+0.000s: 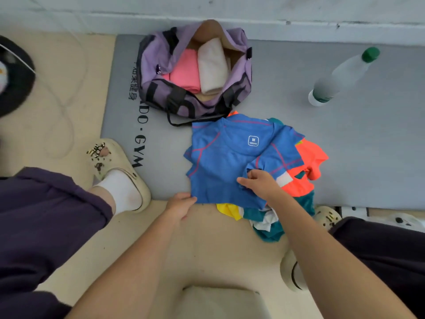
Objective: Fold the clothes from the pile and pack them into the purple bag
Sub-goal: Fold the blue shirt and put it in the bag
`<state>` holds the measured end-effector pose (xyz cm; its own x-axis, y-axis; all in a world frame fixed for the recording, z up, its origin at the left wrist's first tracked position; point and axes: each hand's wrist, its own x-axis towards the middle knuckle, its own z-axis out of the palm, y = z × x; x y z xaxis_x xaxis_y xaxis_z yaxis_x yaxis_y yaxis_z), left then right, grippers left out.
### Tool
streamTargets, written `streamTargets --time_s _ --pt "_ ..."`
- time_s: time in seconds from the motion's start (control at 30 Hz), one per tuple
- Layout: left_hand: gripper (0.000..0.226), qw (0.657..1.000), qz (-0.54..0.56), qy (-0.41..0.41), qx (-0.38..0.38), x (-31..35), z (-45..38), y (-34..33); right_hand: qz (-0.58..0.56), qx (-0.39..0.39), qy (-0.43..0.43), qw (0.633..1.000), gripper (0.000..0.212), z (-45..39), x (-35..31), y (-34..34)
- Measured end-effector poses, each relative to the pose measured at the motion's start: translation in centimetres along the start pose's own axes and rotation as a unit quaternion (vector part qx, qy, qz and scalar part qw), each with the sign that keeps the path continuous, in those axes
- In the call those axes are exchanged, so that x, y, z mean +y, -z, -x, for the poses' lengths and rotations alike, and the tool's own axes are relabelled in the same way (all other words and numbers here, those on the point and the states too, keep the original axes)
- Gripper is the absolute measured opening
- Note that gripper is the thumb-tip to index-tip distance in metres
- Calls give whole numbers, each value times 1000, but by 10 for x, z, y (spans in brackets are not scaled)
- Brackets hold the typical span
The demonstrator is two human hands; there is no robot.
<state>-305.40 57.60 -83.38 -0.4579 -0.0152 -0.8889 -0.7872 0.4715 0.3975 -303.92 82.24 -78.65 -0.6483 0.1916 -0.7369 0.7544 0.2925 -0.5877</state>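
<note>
Blue shirt (225, 162) lay spread on the pile (287, 203), just below the bag (161, 63). Left hand (180, 204) pinched its hem corner, right hand (259, 183) gripped the folded-over sleeve edge. Probably best: flatten first, fold sleeves inward, keep edges square so it'd slot beside the pink roll (186, 72).

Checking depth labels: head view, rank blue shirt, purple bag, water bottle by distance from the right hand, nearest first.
1. Blue shirt: pinched in the right hand, spread on the pile.
2. Purple bag: beyond the shirt, up and to the left, open on the mat.
3. Water bottle: far right on the mat, lying tilted.
</note>
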Motion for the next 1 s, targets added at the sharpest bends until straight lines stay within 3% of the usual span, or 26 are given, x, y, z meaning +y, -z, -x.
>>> streamTargets --time_s 0.13,0.33,0.53,0.67,0.83,1.0 --pt "11 993 97 41 -50 -7 4 4 -16 6 -19 1000 36 -5 3 -3" --pt "13 952 281 59 -101 -12 -4 17 -38 2 -30 999 28 -12 9 -6" --pt "22 951 292 29 -100 -1 0 28 -64 8 -34 997 25 -10 7 -2" --pt "46 953 268 -92 -108 45 23 40 -99 12 -25 995 22 -1 -12 12" --pt "13 947 152 -264 -102 140 82 51 -139 62 66 986 34 25 -81 52" --pt "31 901 -14 -416 -123 217 178 65 -169 99 203 959 22 86 -169 107"
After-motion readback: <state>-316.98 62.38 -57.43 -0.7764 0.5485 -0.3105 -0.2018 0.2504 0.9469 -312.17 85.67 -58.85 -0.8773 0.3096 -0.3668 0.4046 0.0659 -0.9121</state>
